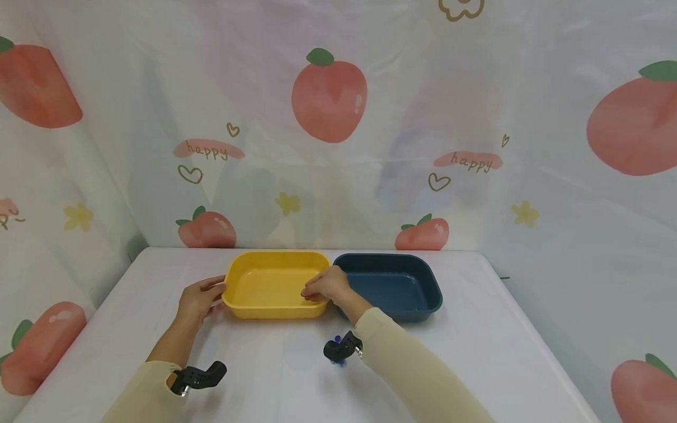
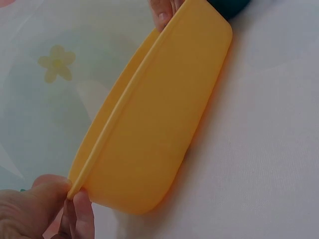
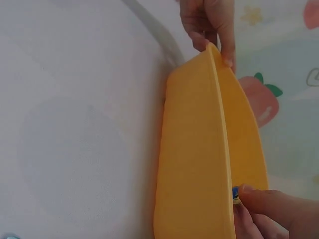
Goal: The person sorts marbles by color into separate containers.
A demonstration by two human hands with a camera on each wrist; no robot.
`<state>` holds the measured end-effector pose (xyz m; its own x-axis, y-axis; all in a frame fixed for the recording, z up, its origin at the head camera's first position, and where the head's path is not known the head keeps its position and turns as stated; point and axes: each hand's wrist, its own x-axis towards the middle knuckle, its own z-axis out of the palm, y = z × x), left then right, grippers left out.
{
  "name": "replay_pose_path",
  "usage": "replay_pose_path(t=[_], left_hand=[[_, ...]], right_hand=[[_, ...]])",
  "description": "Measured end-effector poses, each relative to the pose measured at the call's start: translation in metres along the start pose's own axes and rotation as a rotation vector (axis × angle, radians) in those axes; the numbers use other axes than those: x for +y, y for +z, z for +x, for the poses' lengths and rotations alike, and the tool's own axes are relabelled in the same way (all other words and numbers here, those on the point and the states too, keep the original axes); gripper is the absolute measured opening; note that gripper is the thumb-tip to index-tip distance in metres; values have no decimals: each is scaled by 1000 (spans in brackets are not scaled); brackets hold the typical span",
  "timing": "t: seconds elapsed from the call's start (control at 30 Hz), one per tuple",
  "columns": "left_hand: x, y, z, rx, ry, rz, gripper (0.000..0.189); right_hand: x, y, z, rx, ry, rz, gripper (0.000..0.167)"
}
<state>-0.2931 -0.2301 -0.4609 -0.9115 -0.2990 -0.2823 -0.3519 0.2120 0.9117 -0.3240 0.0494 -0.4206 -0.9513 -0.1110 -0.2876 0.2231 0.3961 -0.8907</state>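
Yellow tray [image 1: 275, 286] sits on the bench [image 1: 476, 352] toward the far edge, roughly centred, its right short side touching or just beside a dark blue tray [image 1: 394, 285]; can't tell from the head view whether the rims actually overlap. Left hand [image 1: 198, 298] pinches the tray's left rim, thumb on top and fingers under the lip, confirmed in the left wrist view [image 2: 30, 209]. Right hand [image 1: 328, 286] is curled over the right rim near the front corner, fingertips dipping inside; the right wrist view shows a finger [image 3: 271, 201] pressed on the rim edge. Both hands are closed on the tray, not slack. Handling guess: thin moulded plastic, empty as far as I can see, so light and fairly stiff but likely to flex or twist if lifted from one side only. Surface looks smooth and matte-glossy, so a flat-palm hold could slip; the rolled lip is the obvious purchase point, and opposite short sides as now should keep it level. Not fragile. Hard to read: a small blue speck [image 3: 235, 191] sits by the right fingertip at the rim, too small to identify. Another blue bit on the bench near the right wrist camera [image 1: 337, 339] is half hidden by the mount. The blue tray's near-left corner is covered by the right forearm, and the yellow tray's underside contact with the bench isn't visible.
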Motion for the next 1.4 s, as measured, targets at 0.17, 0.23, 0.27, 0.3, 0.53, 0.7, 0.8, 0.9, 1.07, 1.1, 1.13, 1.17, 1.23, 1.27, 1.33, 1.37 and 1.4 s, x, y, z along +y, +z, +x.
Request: replay_pose_path(t=[0.17,0.23,0.27,0.3,0.53,0.7,0.8,0.9,1.07,1.1,1.13,1.17,1.23,1.27,1.33,1.37,1.4], left_hand=[[1,0,1,3,3,-2,44],[1,0,0,4,1,-6,44],[1,0,0,5,-3,-7,44],[1,0,1,5,-3,-8,44],[0,0,-1,2,-4,-16,44],[0,1,1,8,-7,-4,44],[0,1,2,11,-13,3,44],[0,1,2,11,-17,4,44],[0,2,3,16,-16,8,44],[0,2,3,16,-16,7,44],[0,2,3,16,-17,4,44],[0,2,3,15,-17,1,44],[0,2,4,14,-18,0,44],[-1,2,4,14,-18,-1,45],[-1,1,5,14,-15,-1,45],[-2,1,5,14,-12,-1,45],[-3,1,6,12,-11,-1,45]], right_hand=[[1,3,1,48,0,-88,19],[1,3,1,50,-6,-99,19],[1,3,1,49,-7,-99,19],[1,3,2,47,-9,-98,19],[3,3,2,26,-8,-64,17],[3,-1,3,-35,-11,58,14],[3,-5,1,-72,1,134,18],[5,-9,-3,-87,21,173,23],[9,-20,-17,-103,27,161,25],[11,-22,-21,-105,28,150,24],[13,-24,-24,-106,27,145,25],[15,-26,-28,-104,27,136,25],[19,-30,-34,-95,25,114,25],[22,-32,-37,-92,24,105,26],[27,-36,-42,-82,20,88,25],[30,-38,-45,-77,15,72,24],[33,-40,-47,-73,7,60,24]])
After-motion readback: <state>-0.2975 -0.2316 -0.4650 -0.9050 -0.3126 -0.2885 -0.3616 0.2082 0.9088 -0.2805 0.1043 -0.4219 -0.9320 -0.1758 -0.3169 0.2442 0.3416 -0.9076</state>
